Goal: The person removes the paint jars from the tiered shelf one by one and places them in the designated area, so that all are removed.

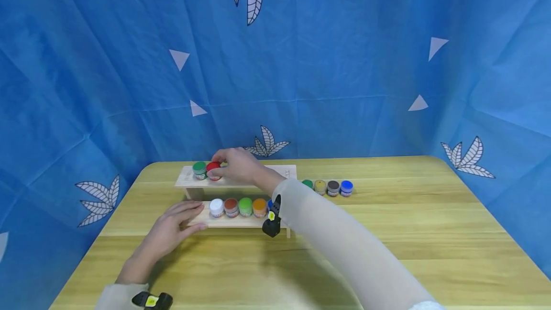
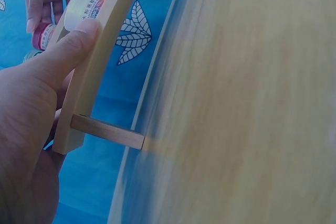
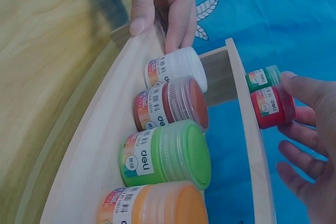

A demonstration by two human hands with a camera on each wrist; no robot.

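Observation:
A two-tier wooden rack (image 1: 241, 223) holds small paint jars. On its upper tier, my right hand (image 1: 238, 164) pinches a red paint jar (image 3: 270, 107) by the lid between thumb and fingers. Close beside that jar stands a green paint jar (image 1: 199, 170), at the left end. My left hand (image 1: 170, 228) grips the left end of the lower tier, its thumb (image 2: 79, 40) on the edge near a white jar (image 1: 216, 208). Rightward along this tier follow a reddish-brown jar (image 1: 231, 207), a light green jar (image 3: 157, 153) and an orange jar (image 1: 259, 208). A blue jar is partly hidden by my right wrist.
Right of the rack, a row of jars stands on the wooden table (image 1: 409, 224): green (image 1: 307, 183), partly behind my sleeve, then yellow (image 1: 320, 186), dark brown (image 1: 333, 188) and blue (image 1: 346, 188). A blue patterned cloth (image 1: 323, 61) hangs around the table's back and sides.

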